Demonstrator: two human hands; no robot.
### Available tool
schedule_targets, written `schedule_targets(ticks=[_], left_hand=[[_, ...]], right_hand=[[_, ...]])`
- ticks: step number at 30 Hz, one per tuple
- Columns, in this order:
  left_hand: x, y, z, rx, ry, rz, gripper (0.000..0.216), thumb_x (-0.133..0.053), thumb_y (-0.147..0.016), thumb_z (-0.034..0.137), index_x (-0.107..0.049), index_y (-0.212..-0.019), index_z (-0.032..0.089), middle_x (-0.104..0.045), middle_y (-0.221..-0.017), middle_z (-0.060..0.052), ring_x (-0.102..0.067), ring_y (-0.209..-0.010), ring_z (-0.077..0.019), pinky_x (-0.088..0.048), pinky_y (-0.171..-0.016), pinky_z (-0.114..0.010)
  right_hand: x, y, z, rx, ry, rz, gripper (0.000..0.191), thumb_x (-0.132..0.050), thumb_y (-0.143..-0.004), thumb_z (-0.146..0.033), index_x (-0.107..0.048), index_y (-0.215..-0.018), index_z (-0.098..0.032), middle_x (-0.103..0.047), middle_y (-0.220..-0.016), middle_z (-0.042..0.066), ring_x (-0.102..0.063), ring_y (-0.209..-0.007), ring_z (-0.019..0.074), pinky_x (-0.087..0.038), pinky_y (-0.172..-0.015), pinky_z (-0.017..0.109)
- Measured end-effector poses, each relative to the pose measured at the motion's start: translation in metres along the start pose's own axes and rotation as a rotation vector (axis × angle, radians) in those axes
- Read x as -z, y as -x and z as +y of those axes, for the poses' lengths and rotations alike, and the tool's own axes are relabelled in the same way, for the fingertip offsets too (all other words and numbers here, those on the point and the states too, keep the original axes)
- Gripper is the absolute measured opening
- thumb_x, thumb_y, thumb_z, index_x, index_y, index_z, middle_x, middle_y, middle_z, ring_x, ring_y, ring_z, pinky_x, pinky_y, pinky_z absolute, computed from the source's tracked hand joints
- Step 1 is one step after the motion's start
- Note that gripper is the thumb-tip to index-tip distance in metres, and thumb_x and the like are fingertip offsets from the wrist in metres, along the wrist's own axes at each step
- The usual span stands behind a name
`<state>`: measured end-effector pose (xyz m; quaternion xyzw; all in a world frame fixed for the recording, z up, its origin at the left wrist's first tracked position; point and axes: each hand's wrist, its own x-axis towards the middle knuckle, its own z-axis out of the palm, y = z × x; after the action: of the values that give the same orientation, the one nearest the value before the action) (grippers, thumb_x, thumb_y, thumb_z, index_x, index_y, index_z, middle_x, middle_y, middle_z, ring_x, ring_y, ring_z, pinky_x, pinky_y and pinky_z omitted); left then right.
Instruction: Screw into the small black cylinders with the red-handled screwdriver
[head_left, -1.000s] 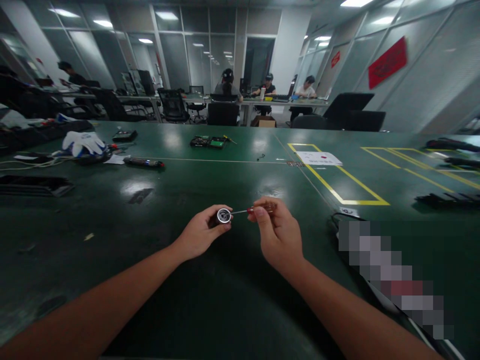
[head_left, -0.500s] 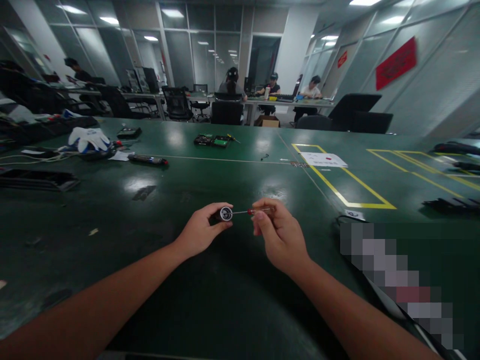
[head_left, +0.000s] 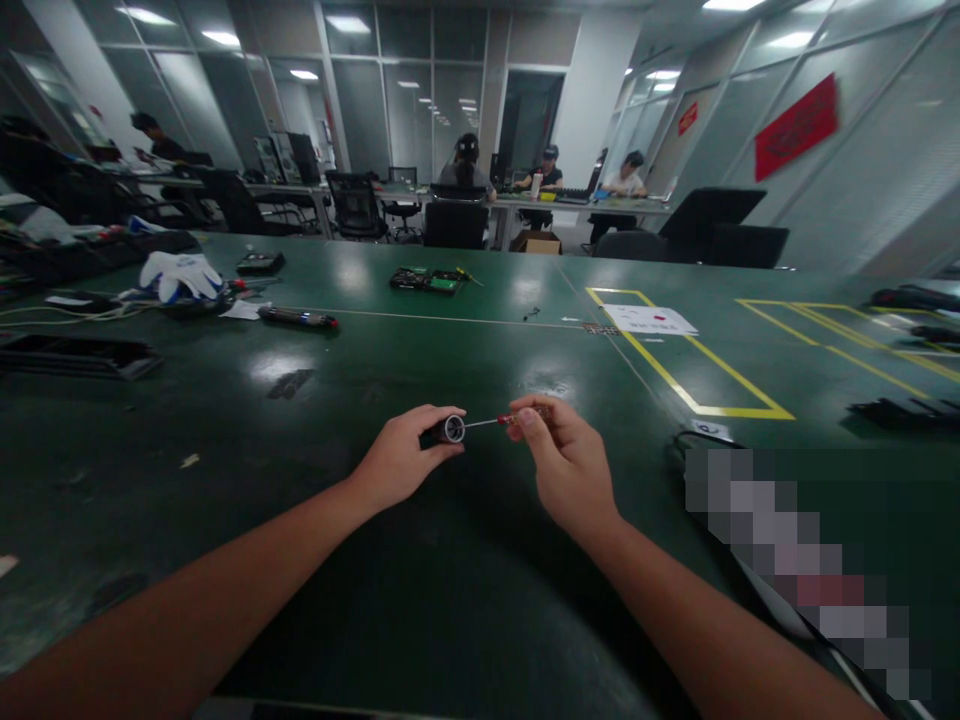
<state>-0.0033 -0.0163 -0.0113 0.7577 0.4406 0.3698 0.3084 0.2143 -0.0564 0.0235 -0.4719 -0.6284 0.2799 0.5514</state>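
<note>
Between the thumb and fingers of my left hand (head_left: 401,455) is a short dark cylinder (head_left: 453,429), its round open end with a silvery rim turned toward the right. My right hand (head_left: 566,455) grips a screwdriver (head_left: 484,423) by its red-and-clear handle. The thin metal shaft points left, and its tip reaches the cylinder's open end. How deep the tip sits, I cannot tell. Both hands are held above the green table (head_left: 420,600).
White-and-blue gloves (head_left: 180,277), a pen-like tool (head_left: 298,318) and a black tray (head_left: 79,355) lie to the left. Green circuit boards (head_left: 426,280) lie farther back. A paper sheet (head_left: 652,319) overlaps yellow tape (head_left: 739,411) on the right. People sit at desks beyond.
The cylinder's open end has turned a little more to the right. My right thumb and fingers have shifted on the screwdriver's handle, and its shaft slants slightly more.
</note>
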Motion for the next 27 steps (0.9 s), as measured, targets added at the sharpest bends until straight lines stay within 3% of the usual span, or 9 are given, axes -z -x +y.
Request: schedule_targets(ticks=[5, 7, 9, 11, 15, 27], left_hand=[[0.001, 0.001, 0.002, -0.035, -0.062, -0.02, 0.042, -0.072, -0.089, 0.022, -0.067, -0.13, 0.025, -0.069, -0.118, -0.005, -0.064, -0.109, -0.0213, -0.05, -0.099, -0.038], [0.003, -0.001, 0.004, -0.094, -0.093, -0.028, 0.042, -0.072, -0.09, 0.022, -0.066, -0.131, 0.025, -0.069, -0.12, -0.005, -0.064, -0.11, -0.0217, -0.05, -0.101, -0.038], [0.006, -0.003, 0.006, -0.119, -0.118, -0.02, 0.041, -0.071, -0.09, 0.023, -0.066, -0.131, 0.024, -0.068, -0.121, -0.006, -0.064, -0.111, -0.0219, -0.05, -0.102, -0.039], [0.007, -0.004, 0.005, -0.101, -0.13, -0.014, 0.041, -0.07, -0.091, 0.024, -0.066, -0.131, 0.024, -0.068, -0.12, -0.006, -0.064, -0.109, -0.0223, -0.051, -0.1, -0.039], [0.006, -0.004, 0.004, -0.064, -0.127, -0.03, 0.041, -0.071, -0.09, 0.024, -0.066, -0.131, 0.025, -0.068, -0.118, -0.006, -0.064, -0.107, -0.0225, -0.052, -0.097, -0.038], [0.005, -0.002, 0.004, -0.03, -0.097, -0.014, 0.041, -0.074, -0.088, 0.024, -0.067, -0.128, 0.024, -0.07, -0.117, -0.005, -0.065, -0.107, -0.0223, -0.05, -0.098, -0.038]], right_hand=[[-0.005, -0.008, 0.012, -0.104, -0.128, 0.038, 0.028, -0.058, -0.097, -0.047, -0.068, -0.097, -0.021, -0.071, -0.079, 0.003, -0.067, -0.074, 0.0191, -0.054, -0.076, 0.036], [-0.004, -0.014, 0.022, -0.247, -0.336, 0.081, 0.03, -0.062, -0.093, -0.051, -0.067, -0.093, -0.021, -0.068, -0.078, 0.003, -0.064, -0.069, 0.0181, -0.055, -0.073, 0.037], [-0.003, -0.019, 0.032, -0.444, -0.54, 0.031, 0.032, -0.066, -0.089, -0.052, -0.065, -0.084, -0.021, -0.06, -0.067, 0.0, -0.057, -0.059, 0.0157, -0.057, -0.075, 0.04], [-0.002, -0.023, 0.039, -0.503, -0.604, 0.079, 0.032, -0.069, -0.087, -0.051, -0.063, -0.081, -0.021, -0.057, -0.064, -0.002, -0.053, -0.056, 0.0145, -0.057, -0.074, 0.04], [-0.004, -0.022, 0.04, -0.374, -0.538, 0.147, 0.031, -0.071, -0.086, -0.051, -0.066, -0.088, -0.02, -0.063, -0.071, 0.0, -0.059, -0.064, 0.0151, -0.054, -0.071, 0.035], [-0.006, -0.013, 0.029, -0.144, -0.247, 0.033, 0.029, -0.059, -0.097, -0.049, -0.065, -0.1, -0.021, -0.069, -0.082, 0.002, -0.066, -0.074, 0.0167, -0.053, -0.076, 0.035]])
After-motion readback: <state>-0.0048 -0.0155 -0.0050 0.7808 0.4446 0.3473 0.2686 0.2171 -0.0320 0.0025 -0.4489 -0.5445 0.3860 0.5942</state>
